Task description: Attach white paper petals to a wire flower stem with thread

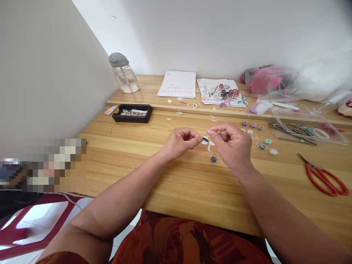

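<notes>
On the desk's far left, a clear bottle with a grey lid holds water and a straw; right of it, a black tray contains small mixed beads and a white stick-like piece. The left hand pinches the dark blue part of a small white flower, which sits between both hands, just above a navy spool. The right hand has thumb and forefinger pressed together; whether they grip a thread, I cannot tell. Further right, a clear bag shows pink material inside, and slim metal tools lie at a clear plastic case, inside or beneath unclear. Red-handled scissors lie rightmost.
</notes>
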The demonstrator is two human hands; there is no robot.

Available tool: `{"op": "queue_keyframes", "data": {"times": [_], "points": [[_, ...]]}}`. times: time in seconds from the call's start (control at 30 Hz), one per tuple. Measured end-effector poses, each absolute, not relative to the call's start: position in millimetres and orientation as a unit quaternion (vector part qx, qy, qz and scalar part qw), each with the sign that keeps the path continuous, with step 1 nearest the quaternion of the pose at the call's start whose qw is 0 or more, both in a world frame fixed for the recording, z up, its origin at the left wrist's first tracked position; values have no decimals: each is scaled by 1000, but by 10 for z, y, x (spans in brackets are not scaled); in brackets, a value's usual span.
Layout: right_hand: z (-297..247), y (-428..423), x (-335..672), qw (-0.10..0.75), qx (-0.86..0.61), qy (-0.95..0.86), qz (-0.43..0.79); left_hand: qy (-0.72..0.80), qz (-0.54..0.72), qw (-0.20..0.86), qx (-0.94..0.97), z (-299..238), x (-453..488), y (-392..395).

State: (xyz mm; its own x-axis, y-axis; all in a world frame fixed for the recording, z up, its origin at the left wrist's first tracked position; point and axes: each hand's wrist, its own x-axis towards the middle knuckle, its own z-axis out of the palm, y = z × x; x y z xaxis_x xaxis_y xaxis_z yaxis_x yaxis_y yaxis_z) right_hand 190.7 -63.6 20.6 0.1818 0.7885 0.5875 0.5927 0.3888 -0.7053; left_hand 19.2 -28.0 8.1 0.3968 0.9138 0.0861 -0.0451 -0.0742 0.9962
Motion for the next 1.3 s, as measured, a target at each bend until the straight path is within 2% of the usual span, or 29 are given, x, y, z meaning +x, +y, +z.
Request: {"op": "queue_keyframes", "data": {"times": [0.27, 0.37, 0.57, 0.83, 0.97, 1.1, 1.17, 1.3], "points": [[202, -626, 1910, 531, -559, -619, 149, 339, 416, 596, 597, 89, 189, -288], [162, -584, 1921, 533, -559, -587, 241, 322, 420, 611, 589, 90, 186, -287], [107, -567, 1860, 513, -510, -417, 550, 314, 472, 620, 542, 90, 199, -272], [109, -700, 1677, 490, -482, -384, 617, 344, 536, 594, 491, 77, 214, -245], [65, -726, 1624, 487, -484, -413, 598, 367, 561, 565, 480, 48, 213, -219], [38, -760, 1589, 465, -513, -504, 516, 394, 579, 521, 488, 40, 209, -199], [39, -789, 1583, 447, -534, -575, 429, 404, 580, 500, 500, 43, 206, -194], [80, -826, 1642, 451, -515, -711, 163, 421, 554, 476, 538, 39, 199, -190]]}}
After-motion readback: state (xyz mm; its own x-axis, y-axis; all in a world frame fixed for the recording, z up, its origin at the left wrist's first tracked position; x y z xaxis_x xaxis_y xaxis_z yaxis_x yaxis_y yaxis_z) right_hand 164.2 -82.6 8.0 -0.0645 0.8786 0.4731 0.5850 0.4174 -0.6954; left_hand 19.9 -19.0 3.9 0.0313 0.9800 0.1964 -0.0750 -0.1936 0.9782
